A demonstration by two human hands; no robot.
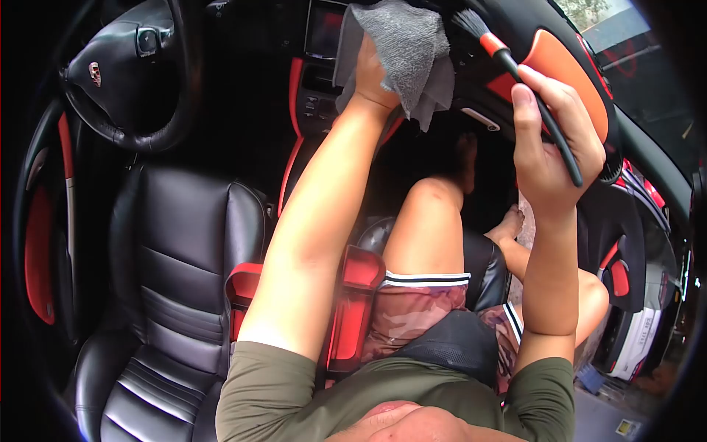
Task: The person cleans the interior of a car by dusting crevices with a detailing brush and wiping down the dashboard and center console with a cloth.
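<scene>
My left hand [373, 82] is stretched forward to the centre of the dashboard, beside the screen [324, 31]. A grey microfiber cloth [409, 51] drapes over it and hides the fingers. Raised at the right, my right hand [552, 151] has its fingers closed around the black handle of a detailing brush [541, 103]. The brush has an orange-red collar and dark bristles, which point up and left toward the dashboard. A gap separates the bristles from the cloth.
On the left are the steering wheel [136, 70] and a black leather seat [180, 272]. A red console compartment [353, 317] lies under my left arm. An orange dashboard panel [571, 77] is beyond my right hand. The car door [615, 243] stands open at the right.
</scene>
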